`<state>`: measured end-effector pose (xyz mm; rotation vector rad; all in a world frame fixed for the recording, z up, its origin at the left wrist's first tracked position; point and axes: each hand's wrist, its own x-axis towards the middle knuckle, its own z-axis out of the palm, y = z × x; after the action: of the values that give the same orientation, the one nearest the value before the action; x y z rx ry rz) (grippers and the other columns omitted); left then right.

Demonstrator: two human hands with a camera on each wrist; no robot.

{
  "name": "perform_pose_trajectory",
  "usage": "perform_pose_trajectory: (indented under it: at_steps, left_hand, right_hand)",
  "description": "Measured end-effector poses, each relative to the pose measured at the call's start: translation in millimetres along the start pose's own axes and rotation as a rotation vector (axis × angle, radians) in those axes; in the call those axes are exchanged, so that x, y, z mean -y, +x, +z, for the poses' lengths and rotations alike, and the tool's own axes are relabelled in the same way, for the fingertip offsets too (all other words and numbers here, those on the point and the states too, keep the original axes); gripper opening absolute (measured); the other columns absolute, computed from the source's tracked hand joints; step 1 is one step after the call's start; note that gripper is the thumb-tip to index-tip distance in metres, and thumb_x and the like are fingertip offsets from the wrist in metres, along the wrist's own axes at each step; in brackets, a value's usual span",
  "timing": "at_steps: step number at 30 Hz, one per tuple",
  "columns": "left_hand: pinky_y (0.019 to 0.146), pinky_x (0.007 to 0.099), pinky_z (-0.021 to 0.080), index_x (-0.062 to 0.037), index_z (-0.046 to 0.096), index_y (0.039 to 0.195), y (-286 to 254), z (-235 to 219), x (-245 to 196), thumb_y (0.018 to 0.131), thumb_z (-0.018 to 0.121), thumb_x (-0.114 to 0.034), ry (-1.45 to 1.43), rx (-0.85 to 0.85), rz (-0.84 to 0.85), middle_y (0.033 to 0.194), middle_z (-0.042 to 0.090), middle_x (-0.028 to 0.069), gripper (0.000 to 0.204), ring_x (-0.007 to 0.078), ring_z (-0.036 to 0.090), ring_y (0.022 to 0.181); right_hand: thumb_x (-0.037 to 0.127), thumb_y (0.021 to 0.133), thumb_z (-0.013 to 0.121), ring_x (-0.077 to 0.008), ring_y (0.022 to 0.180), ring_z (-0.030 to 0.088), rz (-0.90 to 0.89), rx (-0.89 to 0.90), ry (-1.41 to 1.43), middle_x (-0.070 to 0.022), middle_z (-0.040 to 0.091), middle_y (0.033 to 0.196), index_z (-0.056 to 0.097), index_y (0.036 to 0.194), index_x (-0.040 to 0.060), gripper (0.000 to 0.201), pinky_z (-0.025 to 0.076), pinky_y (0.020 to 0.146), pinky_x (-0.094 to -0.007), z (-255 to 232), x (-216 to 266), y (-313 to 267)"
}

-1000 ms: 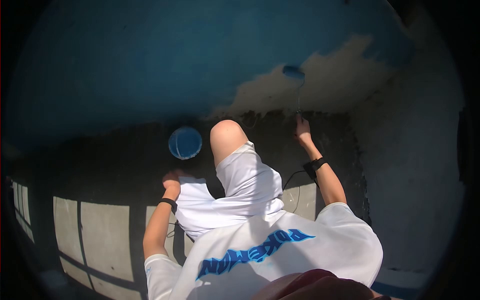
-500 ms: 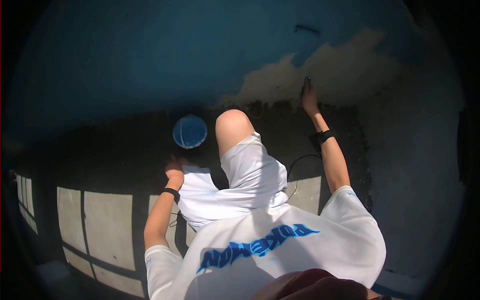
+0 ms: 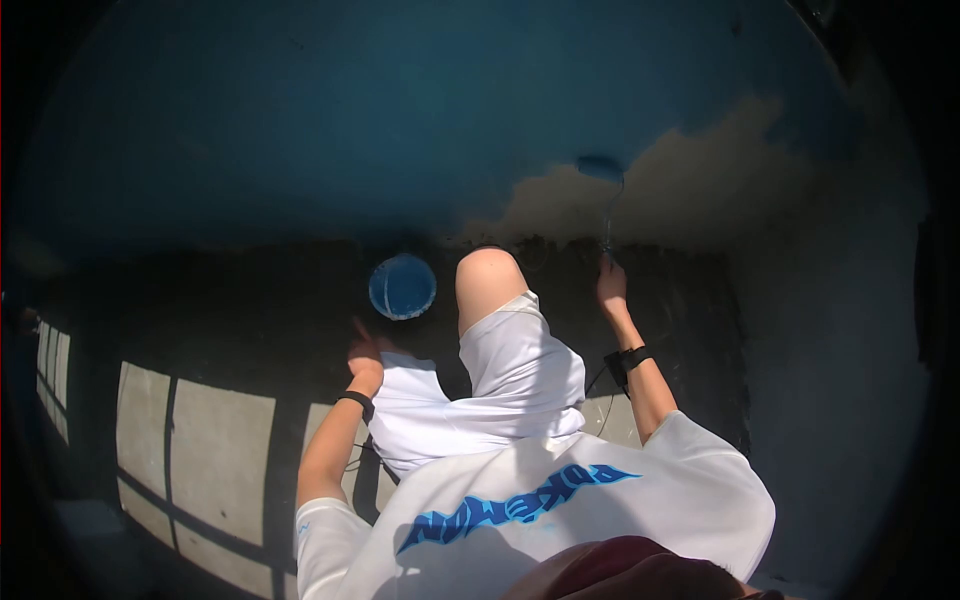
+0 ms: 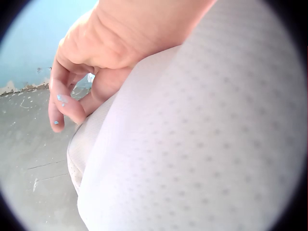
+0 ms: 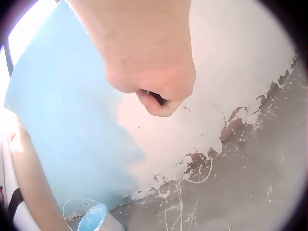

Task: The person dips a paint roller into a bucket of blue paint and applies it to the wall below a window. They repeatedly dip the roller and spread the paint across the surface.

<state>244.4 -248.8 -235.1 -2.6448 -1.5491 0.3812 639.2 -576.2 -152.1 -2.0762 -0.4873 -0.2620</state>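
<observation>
The right hand (image 3: pixel 610 283) was clamped on the roller (image 3: pixel 601 168) handle, its head against the wall (image 3: pixel 300 130) at the edge of the bare patch (image 3: pixel 700 190). The left hand (image 3: pixel 366 352) rested loosely curled on the shorts (image 3: pixel 520 370), holding nothing. The bucket (image 3: pixel 402 286) stood near the knee; a shifted leg could tip it, and a heavy roller might drip.
</observation>
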Motion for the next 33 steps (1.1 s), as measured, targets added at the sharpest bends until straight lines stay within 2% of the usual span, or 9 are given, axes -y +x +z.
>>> perform_pose_trajectory:
  at_steps: [1, 4, 10, 15, 22, 24, 27, 31, 33]
  left_hand:
    - [0.068, 0.0348, 0.057, -0.0023, 0.0, 0.147, 0, -4, 4, 0.09, 0.053, -0.02, -0.009, 0.034, 0.017, 0.102, 0.063, 0.0218, 0.079, 0.0289, 0.068, 0.083]
    - [0.07, 0.0349, 0.056, -0.0051, -0.008, 0.147, 1, -5, 8, 0.09, 0.053, -0.019, 0.017, 0.029, 0.025, 0.098, 0.065, 0.0201, 0.084, 0.027, 0.068, 0.081]
    - [0.071, 0.0356, 0.056, -0.0068, -0.01, 0.147, 2, -5, 10, 0.089, 0.053, -0.015, -0.012, 0.105, 0.02, 0.096, 0.066, 0.0194, 0.085, 0.0271, 0.068, 0.081]
    - [0.07, 0.0352, 0.056, -0.0065, -0.01, 0.147, 8, 5, 9, 0.09, 0.053, -0.016, 0.024, 0.118, 0.039, 0.096, 0.066, 0.0193, 0.085, 0.0266, 0.069, 0.081]
    - [0.07, 0.0354, 0.056, -0.007, -0.01, 0.147, 6, -1, 8, 0.091, 0.052, -0.019, -0.004, 0.154, 0.069, 0.094, 0.067, 0.0185, 0.085, 0.0263, 0.069, 0.08]
    - [0.07, 0.0355, 0.056, -0.0081, -0.01, 0.147, 4, -4, 7, 0.091, 0.052, -0.019, -0.023, 0.181, 0.064, 0.094, 0.067, 0.0182, 0.085, 0.0262, 0.069, 0.08]
    - [0.07, 0.0355, 0.056, -0.0113, -0.01, 0.147, 6, -7, 3, 0.091, 0.053, -0.022, -0.008, 0.193, 0.014, 0.094, 0.067, 0.0177, 0.085, 0.0265, 0.068, 0.08]
    - [0.069, 0.0352, 0.056, -0.013, -0.009, 0.148, 9, 2, 9, 0.091, 0.053, -0.025, -0.004, 0.166, 0.014, 0.095, 0.066, 0.0181, 0.085, 0.0271, 0.068, 0.081]
    - [0.069, 0.0349, 0.056, -0.0119, -0.01, 0.147, 4, -5, 8, 0.09, 0.053, -0.02, 0.008, 0.153, 0.035, 0.096, 0.065, 0.0183, 0.085, 0.0271, 0.068, 0.081]
  right_hand:
    - [0.038, 0.098, 0.039, -0.0299, 0.063, 0.058, -0.01, -0.006, 0.013, -0.0186, 0.058, 0.068, 0.058, 0.095, -0.0069, 0.049, 0.044, 0.063, -0.0422, -3, 13, -1]
    - [0.031, 0.098, 0.044, -0.0151, 0.035, 0.046, 0.342, 0.107, 0.37, -0.0052, 0.047, 0.051, 0.056, 0.079, -0.0001, 0.039, 0.034, 0.033, -0.0313, -45, 114, 7]
    - [0.037, 0.099, 0.041, -0.0058, 0.038, 0.031, 0.134, 0.204, 0.666, 0.0058, 0.032, 0.051, 0.04, 0.068, 0.0114, 0.04, 0.027, 0.036, -0.0238, -72, 221, 95]
    - [0.039, 0.098, 0.042, -0.0067, 0.04, 0.033, 0.04, 0.286, 0.659, 0.0041, 0.038, 0.054, 0.044, 0.073, 0.0088, 0.039, 0.03, 0.038, -0.0241, -57, 277, 133]
    - [0.033, 0.098, 0.039, -0.0114, 0.048, 0.046, 0.072, 0.228, 0.361, -0.0012, 0.045, 0.057, 0.048, 0.075, 0.0054, 0.037, 0.037, 0.044, -0.029, 13, 176, 101]
    - [0.033, 0.096, 0.043, -0.0327, 0.064, 0.058, 0.026, 0.249, 0.225, -0.0164, 0.056, 0.066, 0.054, 0.087, -0.0046, 0.041, 0.043, 0.061, -0.0405, 26, 134, 79]
    - [0.034, 0.096, 0.043, -0.0457, 0.08, 0.058, -0.104, 0.023, 0.099, -0.0264, 0.06, 0.077, 0.055, 0.093, -0.0072, 0.043, 0.044, 0.069, -0.045, 51, 77, 42]
    - [0.036, 0.097, 0.042, -0.0487, 0.093, 0.055, 0.11, 0.249, 0.02, -0.0315, 0.06, 0.087, 0.057, 0.095, -0.0089, 0.047, 0.044, 0.072, -0.0473, 64, 12, 11]
    - [0.036, 0.098, 0.04, -0.0458, 0.079, 0.059, 0.139, 0.219, -0.011, -0.0287, 0.062, 0.081, 0.058, 0.091, -0.0096, 0.05, 0.044, 0.068, -0.0453, 75, -20, -6]
